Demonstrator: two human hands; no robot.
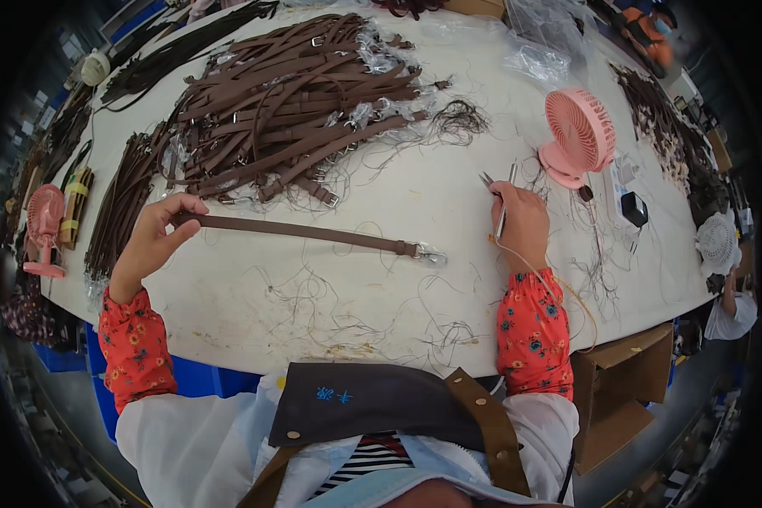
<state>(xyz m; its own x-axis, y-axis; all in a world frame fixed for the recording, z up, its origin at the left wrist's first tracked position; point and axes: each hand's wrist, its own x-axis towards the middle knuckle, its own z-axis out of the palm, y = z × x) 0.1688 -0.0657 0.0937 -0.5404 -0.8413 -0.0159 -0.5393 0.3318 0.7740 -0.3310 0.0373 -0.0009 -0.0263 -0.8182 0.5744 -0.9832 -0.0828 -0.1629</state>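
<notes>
Fingers (184,204) pinch brown strap (296,229) on near side of belt pile (288,102)

Thumb and forefinger of the left hand (156,241) grasp one end of the strap, just off the belt pile's near left corner. From there it runs rightward along the pile's near edge, across a narrow gap, to a tip in clear wrap (432,256). Right of the pile, the right hand (523,222) is closed around a slim metal tool (513,173); bare tabletop (472,275) separates it from the wrap. The widest open room lies nearer the wearer than the pile, strewn with loose threads (300,292), out to the tabletop's near edge. A pink fan (577,131) limits space right of the pile; bundled straps (127,203) crowd its left.
</notes>
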